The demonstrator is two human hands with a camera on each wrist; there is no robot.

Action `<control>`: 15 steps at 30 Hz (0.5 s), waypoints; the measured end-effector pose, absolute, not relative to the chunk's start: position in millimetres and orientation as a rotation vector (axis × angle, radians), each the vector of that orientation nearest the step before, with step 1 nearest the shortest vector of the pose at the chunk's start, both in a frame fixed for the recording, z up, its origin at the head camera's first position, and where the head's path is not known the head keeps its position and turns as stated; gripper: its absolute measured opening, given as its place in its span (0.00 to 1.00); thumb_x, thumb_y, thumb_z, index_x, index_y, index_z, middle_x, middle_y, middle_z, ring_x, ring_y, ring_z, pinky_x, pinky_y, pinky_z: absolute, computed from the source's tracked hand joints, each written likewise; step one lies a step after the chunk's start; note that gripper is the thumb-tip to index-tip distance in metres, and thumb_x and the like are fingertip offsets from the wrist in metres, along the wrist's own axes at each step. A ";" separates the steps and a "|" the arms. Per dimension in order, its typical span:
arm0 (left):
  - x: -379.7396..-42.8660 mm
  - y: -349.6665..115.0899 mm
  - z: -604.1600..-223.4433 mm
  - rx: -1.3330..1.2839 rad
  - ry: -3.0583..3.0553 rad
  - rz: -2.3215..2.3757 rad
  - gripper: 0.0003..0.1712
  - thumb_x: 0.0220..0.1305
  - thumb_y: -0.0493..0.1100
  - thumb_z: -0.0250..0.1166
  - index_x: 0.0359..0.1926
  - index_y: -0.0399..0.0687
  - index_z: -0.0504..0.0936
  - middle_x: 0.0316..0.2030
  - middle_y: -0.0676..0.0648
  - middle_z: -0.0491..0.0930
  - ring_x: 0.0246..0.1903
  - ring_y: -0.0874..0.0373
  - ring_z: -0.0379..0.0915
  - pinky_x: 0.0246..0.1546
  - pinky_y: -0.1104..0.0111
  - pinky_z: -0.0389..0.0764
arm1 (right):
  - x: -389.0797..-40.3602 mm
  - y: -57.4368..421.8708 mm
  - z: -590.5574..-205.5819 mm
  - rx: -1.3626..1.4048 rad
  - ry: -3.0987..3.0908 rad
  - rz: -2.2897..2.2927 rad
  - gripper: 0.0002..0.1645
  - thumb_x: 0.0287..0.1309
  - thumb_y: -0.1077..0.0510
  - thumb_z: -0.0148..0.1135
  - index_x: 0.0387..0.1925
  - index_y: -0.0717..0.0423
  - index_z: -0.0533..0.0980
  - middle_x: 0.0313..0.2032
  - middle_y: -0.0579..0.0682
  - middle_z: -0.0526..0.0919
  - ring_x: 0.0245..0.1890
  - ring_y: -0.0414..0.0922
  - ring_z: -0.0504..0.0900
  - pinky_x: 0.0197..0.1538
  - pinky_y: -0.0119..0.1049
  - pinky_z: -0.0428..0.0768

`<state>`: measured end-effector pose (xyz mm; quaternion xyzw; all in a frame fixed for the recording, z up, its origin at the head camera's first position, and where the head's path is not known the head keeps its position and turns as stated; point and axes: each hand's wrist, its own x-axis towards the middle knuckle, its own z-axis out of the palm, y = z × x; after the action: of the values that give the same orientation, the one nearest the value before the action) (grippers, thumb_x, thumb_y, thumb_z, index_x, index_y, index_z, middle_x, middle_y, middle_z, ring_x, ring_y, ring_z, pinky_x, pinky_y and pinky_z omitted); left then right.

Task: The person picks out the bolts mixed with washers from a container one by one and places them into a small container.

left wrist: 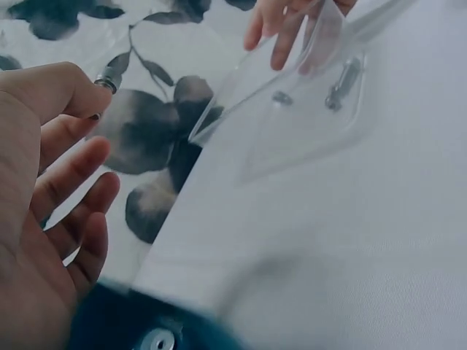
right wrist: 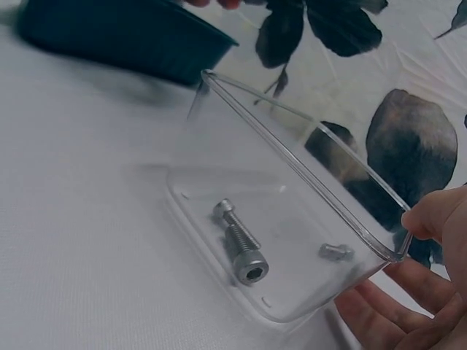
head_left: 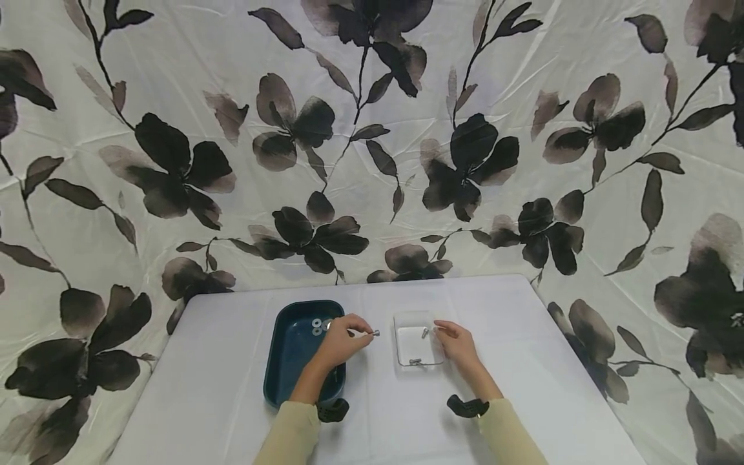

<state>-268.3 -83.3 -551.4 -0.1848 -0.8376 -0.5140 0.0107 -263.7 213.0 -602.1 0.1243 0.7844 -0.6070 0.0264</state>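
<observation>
Lower centre of frame: your left grip (head_left: 341,340) pinches a bolt (head_left: 376,333) aloft between tray (head_left: 285,365) and box (head_left: 408,342), while your right grip (head_left: 458,342) pinches the box's right edge, presumably so it won't slide.

A white-covered table (head_left: 221,381) fills the lower middle of the head view, its far edge crossing just below mid-height, its sides spreading towards the bottom corners, with faint creases in the covering. Directly on it, left of centre, sits a dark teal tray (head_left: 290,352); a smaller clear box (head_left: 409,343) stands right of centre, apart from the tray.
</observation>
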 end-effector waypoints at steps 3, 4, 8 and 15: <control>-269.5 -69.1 -552.3 -0.596 -2.645 -1.591 0.04 0.56 0.45 0.71 0.30 0.50 0.87 0.34 0.57 0.79 0.41 0.58 0.75 0.41 0.59 0.75 | -261.6 216.2 -602.5 0.391 2.415 -1.885 0.19 0.64 0.56 0.61 0.56 0.53 0.78 0.52 0.56 0.80 0.37 0.46 0.78 0.33 0.34 0.76; -270.0 -65.0 -552.9 -0.600 -2.652 -1.586 0.04 0.56 0.45 0.71 0.30 0.50 0.86 0.34 0.58 0.79 0.41 0.58 0.74 0.42 0.59 0.75 | -260.8 216.9 -602.7 0.383 2.408 -1.891 0.20 0.64 0.56 0.61 0.56 0.54 0.78 0.51 0.56 0.80 0.36 0.46 0.78 0.32 0.34 0.75; -272.3 -52.5 -556.4 -0.607 -2.654 -1.577 0.03 0.56 0.44 0.71 0.29 0.52 0.86 0.34 0.57 0.79 0.41 0.58 0.74 0.42 0.58 0.76 | -260.1 215.0 -601.6 0.356 2.386 -1.910 0.20 0.64 0.56 0.61 0.57 0.56 0.77 0.50 0.56 0.81 0.33 0.45 0.76 0.29 0.33 0.73; -275.3 -33.4 -558.4 -0.604 -2.643 -1.609 0.02 0.54 0.41 0.72 0.29 0.52 0.86 0.34 0.56 0.80 0.41 0.57 0.74 0.42 0.58 0.77 | -262.3 211.1 -601.2 0.338 2.410 -1.910 0.20 0.64 0.56 0.61 0.56 0.56 0.77 0.48 0.56 0.81 0.30 0.44 0.75 0.28 0.32 0.72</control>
<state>-275.3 -33.4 -558.4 -0.1915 -0.8383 -0.5104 -0.0056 -262.3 211.1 -601.2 0.1091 0.7787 -0.6173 0.0239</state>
